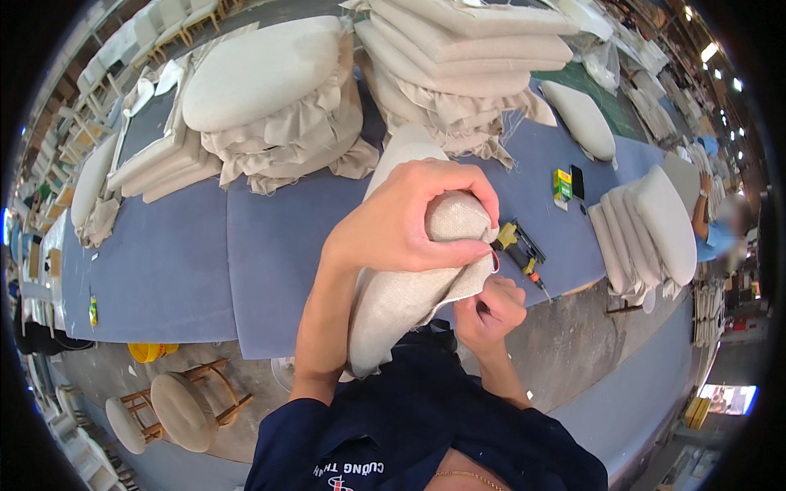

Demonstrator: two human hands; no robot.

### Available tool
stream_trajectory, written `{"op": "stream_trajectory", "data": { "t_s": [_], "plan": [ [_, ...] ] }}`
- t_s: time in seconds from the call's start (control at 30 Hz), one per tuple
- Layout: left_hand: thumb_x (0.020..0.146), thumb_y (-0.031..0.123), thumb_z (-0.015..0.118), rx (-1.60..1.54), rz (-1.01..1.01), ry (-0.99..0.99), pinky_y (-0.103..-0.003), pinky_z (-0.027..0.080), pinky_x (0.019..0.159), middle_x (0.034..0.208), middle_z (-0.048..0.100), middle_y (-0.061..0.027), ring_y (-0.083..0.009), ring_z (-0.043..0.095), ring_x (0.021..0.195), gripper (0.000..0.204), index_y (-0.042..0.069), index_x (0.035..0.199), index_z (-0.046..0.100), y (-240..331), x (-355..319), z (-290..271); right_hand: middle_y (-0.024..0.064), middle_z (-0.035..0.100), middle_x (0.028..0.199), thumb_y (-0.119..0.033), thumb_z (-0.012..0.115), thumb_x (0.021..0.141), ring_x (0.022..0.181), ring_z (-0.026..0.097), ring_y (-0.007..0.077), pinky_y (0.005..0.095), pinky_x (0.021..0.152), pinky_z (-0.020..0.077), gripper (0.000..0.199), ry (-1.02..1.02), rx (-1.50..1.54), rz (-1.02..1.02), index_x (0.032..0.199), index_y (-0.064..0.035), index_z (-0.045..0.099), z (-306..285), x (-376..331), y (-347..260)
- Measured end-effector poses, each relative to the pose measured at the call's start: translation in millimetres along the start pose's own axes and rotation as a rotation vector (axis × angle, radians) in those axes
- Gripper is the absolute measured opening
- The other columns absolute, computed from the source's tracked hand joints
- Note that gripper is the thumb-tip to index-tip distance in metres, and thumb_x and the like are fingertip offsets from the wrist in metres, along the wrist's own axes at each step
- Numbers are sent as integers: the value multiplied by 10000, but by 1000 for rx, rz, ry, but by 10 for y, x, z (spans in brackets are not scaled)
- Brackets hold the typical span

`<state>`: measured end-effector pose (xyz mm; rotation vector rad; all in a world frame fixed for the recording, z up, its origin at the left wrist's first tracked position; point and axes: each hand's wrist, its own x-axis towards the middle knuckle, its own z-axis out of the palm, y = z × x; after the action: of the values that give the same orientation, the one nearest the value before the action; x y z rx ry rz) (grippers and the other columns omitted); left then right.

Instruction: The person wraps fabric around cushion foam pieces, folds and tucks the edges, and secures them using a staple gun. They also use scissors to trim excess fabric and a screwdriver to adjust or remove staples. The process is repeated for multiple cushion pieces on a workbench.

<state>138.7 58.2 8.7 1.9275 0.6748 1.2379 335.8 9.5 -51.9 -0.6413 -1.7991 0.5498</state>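
A beige fabric-covered seat cushion (389, 307) is held on edge in front of my chest, its rounded corner pointing up at me. My left hand (401, 217) is wrapped over that corner, thumb and fingers curved around it. Below and to the right, my right hand (493, 311) is closed in a pinch on the loose fabric edge of the same cushion. Part of something red and dark shows between the hands, too small to name. Just right of the cushion, a yellow and black staple gun (517, 248) lies on the blue-grey table (282, 254).
Stacks of beige cushions (266, 74) (467, 49) stand along the far side. More cushions (647, 229) lean at the right, near a small green-yellow box (562, 186) and a black phone (578, 182). A stool (184, 409) is at lower left. A person in blue (720, 237) works at far right.
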Motion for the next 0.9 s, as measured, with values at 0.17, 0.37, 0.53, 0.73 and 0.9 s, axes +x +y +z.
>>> {"op": "stream_trajectory", "data": {
  "t_s": [0.17,0.37,0.53,0.73,0.9],
  "plan": [
    [727,22,835,-14,-23,-5,-299,519,819,974,716,-64,-169,676,903,292,33,982,693,39,-31,10,72,467,516,28,737,792,405,462,209,315,448,357,213,28,36,6,649,29,579,20,-75,-7],
    [717,24,837,52,19,42,-307,499,811,959,710,-53,-179,659,881,293,41,971,694,37,-40,114,70,454,497,-5,758,786,397,452,213,318,441,336,227,29,7,49,634,18,591,-40,-98,-35],
    [712,37,842,12,0,36,-315,489,826,961,708,-46,-181,655,891,296,50,968,695,48,-64,108,73,458,497,-24,755,796,400,452,215,322,437,331,214,-78,30,56,644,19,610,-196,-31,-39],
    [708,73,849,104,55,62,-337,470,865,962,709,-46,-208,655,898,310,54,980,700,55,-51,173,86,513,523,0,745,793,414,477,223,320,444,347,158,-151,66,45,676,20,640,-309,39,-10],
    [710,81,849,118,44,46,-339,465,872,962,709,-48,-214,656,898,309,53,979,699,62,-54,194,86,527,533,24,743,769,427,499,235,320,457,364,124,-229,119,143,688,17,649,-470,13,2]
  ]
}}
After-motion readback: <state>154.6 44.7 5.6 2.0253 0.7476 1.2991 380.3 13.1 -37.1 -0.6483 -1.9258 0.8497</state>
